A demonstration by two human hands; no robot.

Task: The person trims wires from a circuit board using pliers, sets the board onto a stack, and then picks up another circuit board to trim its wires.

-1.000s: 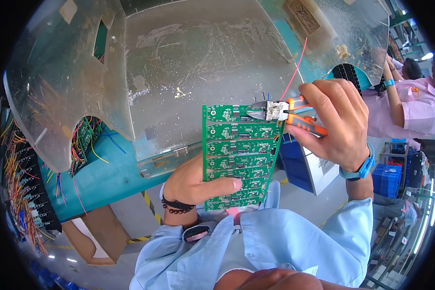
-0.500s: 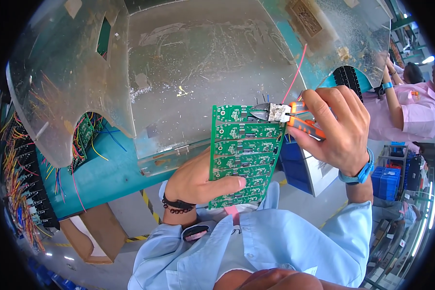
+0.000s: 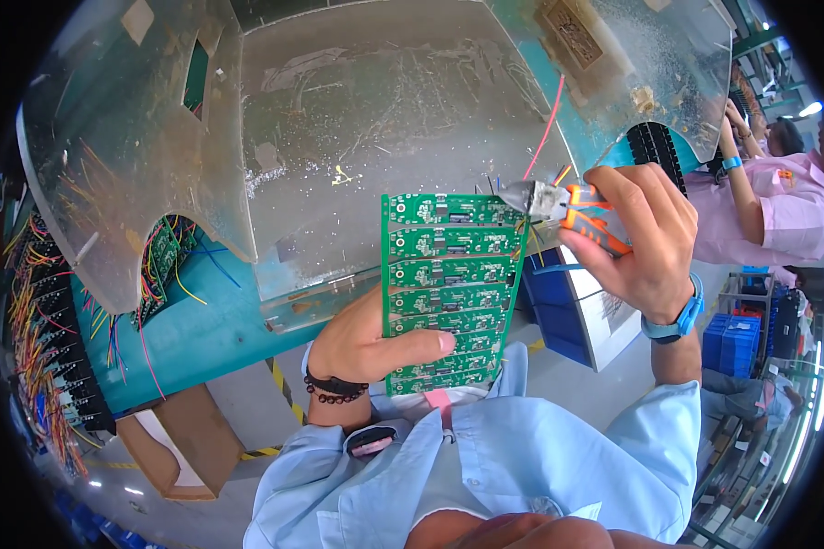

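My left hand (image 3: 380, 343) grips a green panel of circuit boards (image 3: 453, 274) by its left side, thumb lying across the lower front. The panel is made of several narrow boards stacked one above another. Round the orange and grey handles of a pair of wire cutters (image 3: 549, 199) my right hand (image 3: 645, 233) is closed. The cutters' jaws rest at the panel's upper right corner; whether they touch it I cannot tell. A red wire (image 3: 547, 128) and a few shorter coloured wires stick out behind the cutters. Thin leads poke up past the panel's top edge.
Clear plastic shields (image 3: 137, 165) surround a grey work surface (image 3: 384, 110) strewn with small clippings. A black rack with wired boards (image 3: 55, 339) stands at the left. Below lie a cardboard box (image 3: 178, 444) and a blue bin (image 3: 558, 316). Another person (image 3: 760, 201) works at the right.
The panel has shifted slightly left in my left hand. The cutters have drawn toward the panel's right edge, and more coloured wires show beside them.
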